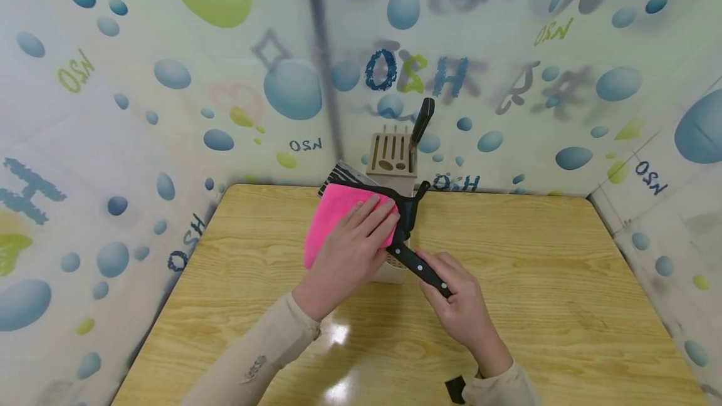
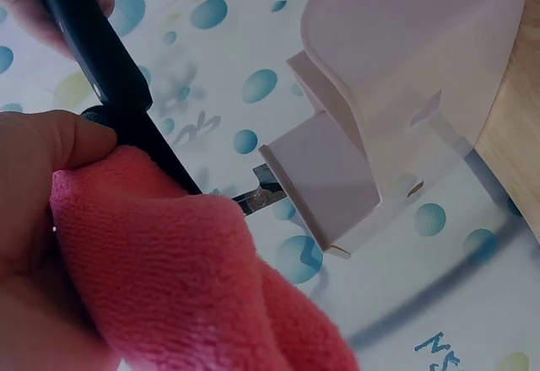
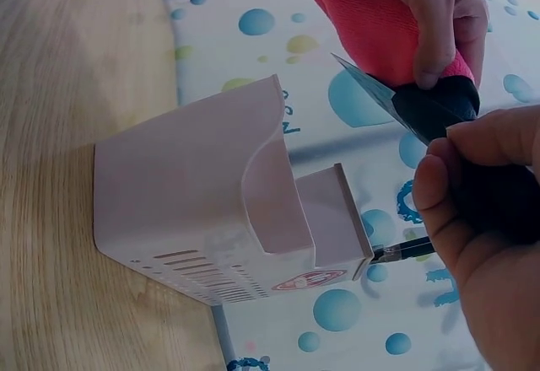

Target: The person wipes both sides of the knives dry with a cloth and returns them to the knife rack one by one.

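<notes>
My right hand [image 1: 459, 302] grips the black riveted handle [image 1: 423, 268] of a broad knife, held up in front of the knife holder. Over its blade lies a pink cloth [image 1: 344, 215], which my left hand [image 1: 352, 255] pinches between thumb and fingers. A striped part of the blade [image 1: 341, 175] sticks out beyond the cloth; the rest is mostly covered. Through the right wrist view, a bare blade edge [image 3: 367, 80] shows beside the cloth [image 3: 371, 34]. Behind the hands, the pale knife holder [image 1: 392, 165] stands upright on the table.
A second black-handled knife [image 1: 423, 119] stands in the holder's right side. The holder has several slots on top and vent slits [image 3: 198, 270] on its side. The wooden table [image 1: 536, 281] meets a patterned sheet [image 1: 507, 80] behind. A small black piece [image 1: 455, 388] shows by the right sleeve.
</notes>
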A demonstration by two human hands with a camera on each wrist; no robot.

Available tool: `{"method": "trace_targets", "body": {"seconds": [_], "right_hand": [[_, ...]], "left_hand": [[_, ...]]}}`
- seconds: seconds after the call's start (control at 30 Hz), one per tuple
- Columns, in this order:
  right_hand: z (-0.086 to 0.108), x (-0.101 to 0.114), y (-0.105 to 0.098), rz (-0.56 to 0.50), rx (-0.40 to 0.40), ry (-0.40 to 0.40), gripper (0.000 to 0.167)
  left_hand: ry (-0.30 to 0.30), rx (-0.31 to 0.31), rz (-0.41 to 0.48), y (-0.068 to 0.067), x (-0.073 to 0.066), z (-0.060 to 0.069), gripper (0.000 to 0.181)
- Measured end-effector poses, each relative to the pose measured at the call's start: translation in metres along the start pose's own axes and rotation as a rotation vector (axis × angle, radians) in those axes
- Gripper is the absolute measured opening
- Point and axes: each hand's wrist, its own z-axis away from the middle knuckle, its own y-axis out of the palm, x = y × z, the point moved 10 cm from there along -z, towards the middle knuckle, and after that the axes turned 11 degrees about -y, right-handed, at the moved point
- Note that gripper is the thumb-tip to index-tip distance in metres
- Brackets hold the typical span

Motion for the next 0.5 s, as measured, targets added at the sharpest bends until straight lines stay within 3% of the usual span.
{"method": "trace_targets", "body": {"seconds": [0.3, 0.5], "right_hand": [[0.0003, -0.0024, -0.0024, 0.008, -0.012, 0.012, 0.052], [-0.0003, -0.0015, -0.0037, -0.012, -0.016, -0.002, 0.052]], "left_hand": [[0.021, -0.017, -0.001, -0.0025, 0.0017, 0.0069, 0.056], [0.002, 0.012, 0.014, -0.0008, 0.0034, 0.0094, 0.060]]}}
